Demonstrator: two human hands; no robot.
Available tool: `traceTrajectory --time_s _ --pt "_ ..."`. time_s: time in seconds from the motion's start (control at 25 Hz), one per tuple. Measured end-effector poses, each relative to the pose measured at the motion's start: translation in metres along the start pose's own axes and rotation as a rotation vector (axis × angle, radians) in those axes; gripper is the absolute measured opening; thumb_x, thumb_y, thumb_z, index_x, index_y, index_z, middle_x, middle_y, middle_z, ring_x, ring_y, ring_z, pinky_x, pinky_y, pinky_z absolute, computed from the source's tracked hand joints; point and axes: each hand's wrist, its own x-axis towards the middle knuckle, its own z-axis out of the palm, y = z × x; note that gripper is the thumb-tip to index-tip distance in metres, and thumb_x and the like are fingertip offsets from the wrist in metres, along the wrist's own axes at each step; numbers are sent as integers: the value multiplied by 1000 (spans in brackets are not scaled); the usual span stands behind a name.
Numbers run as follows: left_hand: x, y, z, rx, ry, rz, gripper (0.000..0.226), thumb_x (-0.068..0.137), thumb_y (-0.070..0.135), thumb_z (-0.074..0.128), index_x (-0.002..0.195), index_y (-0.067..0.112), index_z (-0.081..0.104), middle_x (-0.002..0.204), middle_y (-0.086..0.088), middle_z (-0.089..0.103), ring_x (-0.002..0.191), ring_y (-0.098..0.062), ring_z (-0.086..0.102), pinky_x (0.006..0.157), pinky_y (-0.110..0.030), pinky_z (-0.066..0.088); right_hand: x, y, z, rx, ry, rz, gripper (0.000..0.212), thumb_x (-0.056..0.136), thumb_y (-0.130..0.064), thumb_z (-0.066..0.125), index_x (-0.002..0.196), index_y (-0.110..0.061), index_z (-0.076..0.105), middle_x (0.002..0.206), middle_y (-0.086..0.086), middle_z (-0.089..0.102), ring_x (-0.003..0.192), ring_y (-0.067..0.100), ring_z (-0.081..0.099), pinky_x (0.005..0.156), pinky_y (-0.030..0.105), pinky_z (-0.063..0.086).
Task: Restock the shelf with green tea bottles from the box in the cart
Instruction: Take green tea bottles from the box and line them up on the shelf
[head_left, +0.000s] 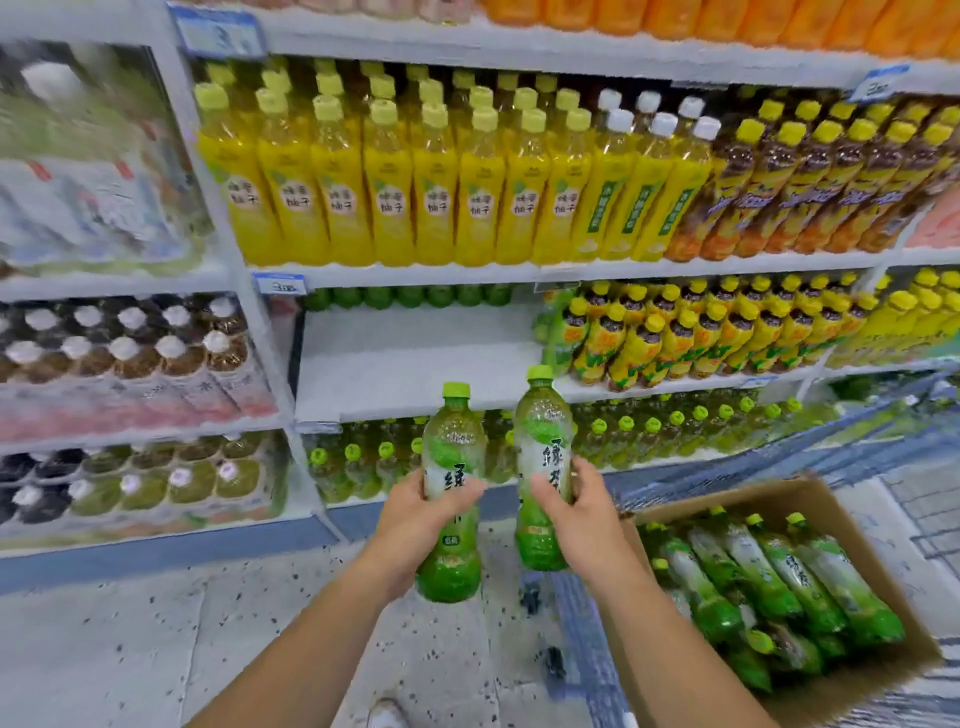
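Worn on the head; wide-angle, the only view. Looks forward and down at the shelf from close by. Takes in the left hand and right hand just below the lens, shelving beyond the fingers, the box right of and below them, floor beneath. Bends straight edges near the borders.
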Motion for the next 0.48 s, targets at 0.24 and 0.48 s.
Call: traceTrajectory --time_s 0.24,0.48 --pt "37 40 -63 53 162 86 38 72 26 88 105 21 69 94 -1 78 88 -21 74 81 -44 61 38 -42 64 -6 -53 -59 29 91 -36 65 116 -35 50 112 -14 65 97 1 64 86 31 53" --pt "82 81 -106 213 308 235 29 73 21 87 97 21 70 86 0 77 82 -17 74 78 -39 62 101 -52 103 -104 -128 -143 34 87 -31 72 113 -29 51 104 -14 66 90 0 64 78 30 54"
